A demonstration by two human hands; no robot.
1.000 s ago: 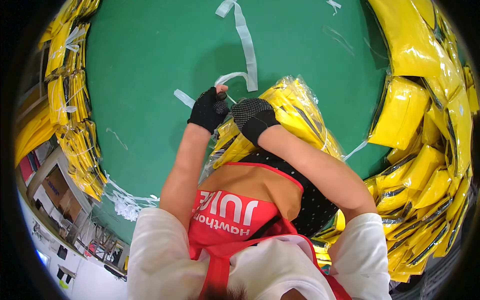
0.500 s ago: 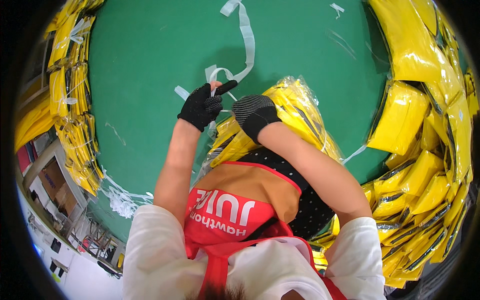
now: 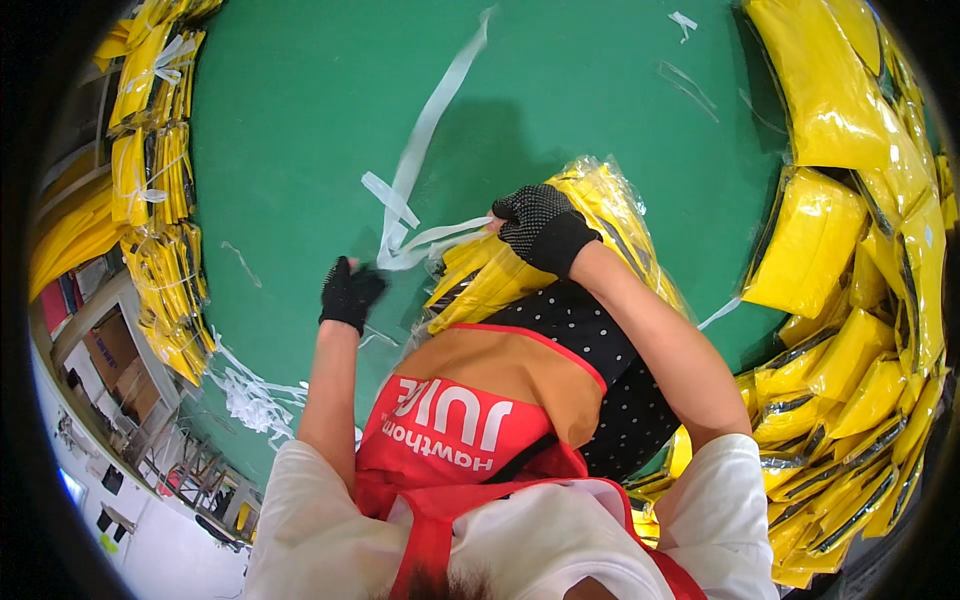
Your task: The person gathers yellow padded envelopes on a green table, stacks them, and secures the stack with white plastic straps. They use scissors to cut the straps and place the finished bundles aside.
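A bundle of yellow packets in clear plastic lies against my body, black strips showing between the packets. My right hand, in a black dotted fingerless glove, rests over its left part. Between its fingertips is the end of a white tying strip, which runs left, folds back and stretches up across the table. Left of that fold is my left hand, gloved alike and apart from the bundle. Motion smears its fingers, so whether they hold anything is unclear.
Tied stacks of yellow packets line the left edge of the green table. Heaped yellow packets fill the right side. A tangle of white strips lies at the near left, and a small knotted scrap sits far right.
My left hand has moved down and left, away from the right hand. My right hand has shifted slightly right with the strip, whose loop has opened into a sharp fold.
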